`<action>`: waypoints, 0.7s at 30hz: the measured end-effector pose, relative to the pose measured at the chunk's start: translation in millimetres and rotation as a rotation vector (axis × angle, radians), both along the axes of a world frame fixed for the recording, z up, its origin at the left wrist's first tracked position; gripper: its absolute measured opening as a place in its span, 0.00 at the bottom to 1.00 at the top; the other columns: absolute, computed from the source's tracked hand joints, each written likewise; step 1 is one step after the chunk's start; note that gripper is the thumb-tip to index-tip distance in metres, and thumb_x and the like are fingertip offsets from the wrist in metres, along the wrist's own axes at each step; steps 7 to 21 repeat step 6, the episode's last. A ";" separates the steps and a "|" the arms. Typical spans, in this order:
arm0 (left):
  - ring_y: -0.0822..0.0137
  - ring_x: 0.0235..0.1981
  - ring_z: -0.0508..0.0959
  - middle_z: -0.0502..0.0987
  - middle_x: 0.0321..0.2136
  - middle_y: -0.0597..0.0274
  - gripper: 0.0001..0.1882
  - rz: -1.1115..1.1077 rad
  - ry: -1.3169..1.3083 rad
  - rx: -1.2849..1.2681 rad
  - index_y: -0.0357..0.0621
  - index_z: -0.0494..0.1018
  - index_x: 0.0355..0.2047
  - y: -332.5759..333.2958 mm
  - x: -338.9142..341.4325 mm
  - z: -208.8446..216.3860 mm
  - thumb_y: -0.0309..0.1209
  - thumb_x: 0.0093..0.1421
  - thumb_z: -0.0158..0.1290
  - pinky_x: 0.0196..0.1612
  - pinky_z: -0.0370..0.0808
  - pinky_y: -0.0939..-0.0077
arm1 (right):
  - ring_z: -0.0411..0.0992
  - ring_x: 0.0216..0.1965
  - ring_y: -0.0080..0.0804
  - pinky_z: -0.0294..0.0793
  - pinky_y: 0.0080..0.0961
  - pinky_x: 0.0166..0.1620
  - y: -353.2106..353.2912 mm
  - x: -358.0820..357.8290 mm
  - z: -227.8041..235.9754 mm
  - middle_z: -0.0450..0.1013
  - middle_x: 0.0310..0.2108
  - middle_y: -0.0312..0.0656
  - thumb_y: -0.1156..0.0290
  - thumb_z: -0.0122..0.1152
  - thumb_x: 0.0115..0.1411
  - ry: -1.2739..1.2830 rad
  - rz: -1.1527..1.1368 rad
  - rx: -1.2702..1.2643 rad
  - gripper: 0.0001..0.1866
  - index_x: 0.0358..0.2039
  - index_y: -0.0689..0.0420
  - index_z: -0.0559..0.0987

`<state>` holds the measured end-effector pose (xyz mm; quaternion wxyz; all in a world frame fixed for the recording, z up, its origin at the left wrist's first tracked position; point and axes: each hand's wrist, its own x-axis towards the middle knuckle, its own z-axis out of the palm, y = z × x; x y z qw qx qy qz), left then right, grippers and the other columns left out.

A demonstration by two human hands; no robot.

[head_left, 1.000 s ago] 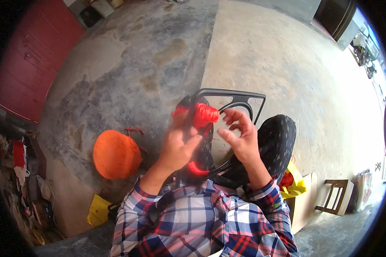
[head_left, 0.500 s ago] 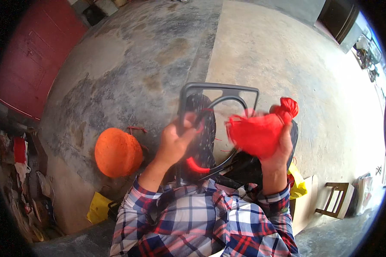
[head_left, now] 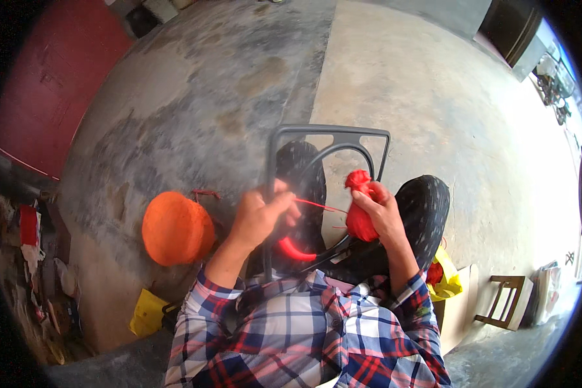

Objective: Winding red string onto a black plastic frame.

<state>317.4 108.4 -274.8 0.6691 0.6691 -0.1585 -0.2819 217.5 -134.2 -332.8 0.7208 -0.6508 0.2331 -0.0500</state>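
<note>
My left hand (head_left: 260,213) is closed at the left side of a dark grey plastic frame (head_left: 333,130), its fingertips somewhat blurred. A thin red cord (head_left: 313,204) runs from those fingers toward my right hand (head_left: 383,213). That hand is wrapped around a red bundle of cord (head_left: 361,223), with a knotted tuft at its top. Inside the frame sits a black ring (head_left: 348,147); its lower left stretch is covered by a red wrapping (head_left: 297,251). The frame rests over my lap, between my dark-trousered knees.
An orange bucket-shaped object (head_left: 174,227) stands on the concrete floor to my left, with red scraps beside it. Yellow bags (head_left: 150,312) lie on both sides of me. A small wooden stool (head_left: 503,301) is at the right, and scrap material (head_left: 45,284) is piled at far left.
My right hand has come down and left with the red bundle, which was fanned out and now hangs narrower. The cord between my hands now shows stretched. My left hand stays near the frame's side.
</note>
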 end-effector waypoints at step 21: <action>0.66 0.39 0.76 0.76 0.42 0.55 0.06 -0.045 -0.580 0.284 0.40 0.75 0.32 -22.4 -15.8 13.7 0.29 0.58 0.55 0.44 0.71 0.73 | 0.73 0.41 0.31 0.72 0.29 0.46 19.8 33.7 24.3 0.75 0.46 0.41 0.60 0.71 0.51 -0.171 0.284 0.312 0.22 0.46 0.53 0.81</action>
